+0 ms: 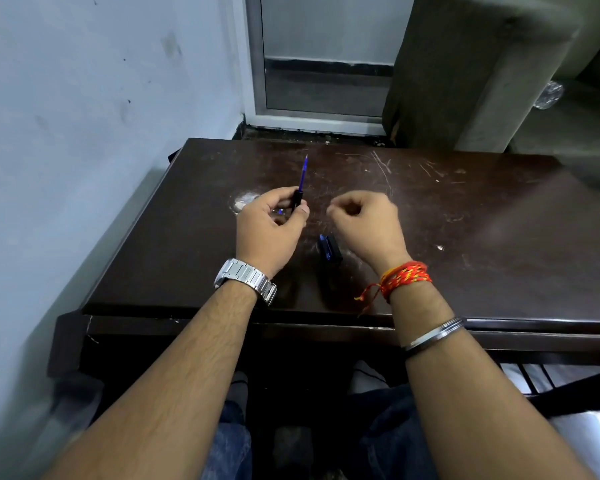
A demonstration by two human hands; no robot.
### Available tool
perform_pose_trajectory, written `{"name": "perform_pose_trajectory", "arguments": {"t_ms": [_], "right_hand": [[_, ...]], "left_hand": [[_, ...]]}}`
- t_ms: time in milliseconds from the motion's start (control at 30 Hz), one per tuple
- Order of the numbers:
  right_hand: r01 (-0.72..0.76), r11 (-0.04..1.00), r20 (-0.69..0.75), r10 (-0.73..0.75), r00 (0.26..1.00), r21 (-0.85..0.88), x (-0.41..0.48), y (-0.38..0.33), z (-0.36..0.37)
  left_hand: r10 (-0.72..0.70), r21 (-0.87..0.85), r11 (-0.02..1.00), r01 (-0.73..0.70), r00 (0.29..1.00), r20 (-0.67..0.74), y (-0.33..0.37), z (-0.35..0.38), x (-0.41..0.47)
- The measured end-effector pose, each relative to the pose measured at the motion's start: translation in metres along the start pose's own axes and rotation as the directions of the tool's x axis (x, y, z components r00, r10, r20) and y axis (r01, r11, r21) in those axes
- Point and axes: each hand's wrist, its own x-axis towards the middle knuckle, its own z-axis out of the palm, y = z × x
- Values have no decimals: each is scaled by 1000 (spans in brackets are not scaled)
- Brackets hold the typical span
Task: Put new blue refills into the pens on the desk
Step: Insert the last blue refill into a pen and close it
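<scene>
left hand (271, 220): grips pen barrel (297, 201), blue refill (303, 174) protruding; right hand (364, 220): curled, contents unclear. step, likely: seating refill; next, push it home, refit tip.

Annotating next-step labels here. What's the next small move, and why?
Likely: the right hand pushes the blue refill down into the black barrel that the left hand grips. Most of the refill sticks out past the barrel, so it looks unseated. The right hand is curled close by; whether it holds anything I cannot tell.
</scene>
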Motion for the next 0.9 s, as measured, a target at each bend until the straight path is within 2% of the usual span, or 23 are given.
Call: {"name": "perform_pose_trajectory", "arguments": {"t_ms": [67, 133, 667, 900], "right_hand": [[-14, 974, 164, 53, 985, -227, -2, 5, 3], [-35, 946, 228, 113, 967, -321, -4, 6, 9], [3, 872, 242, 133, 961, -489, -6, -3, 15], [0, 872, 238, 133, 962, -489, -9, -6, 16]], "left_hand": [[-18, 19, 1000, 19, 999, -27, -2, 0, 1], [-19, 43, 999, 20, 999, -37, -3, 0, 1], [-9, 71, 997, 10, 1000, -4, -5, 2, -1], [-15, 41, 999, 14, 1000, 13, -4, 2, -2]]}}
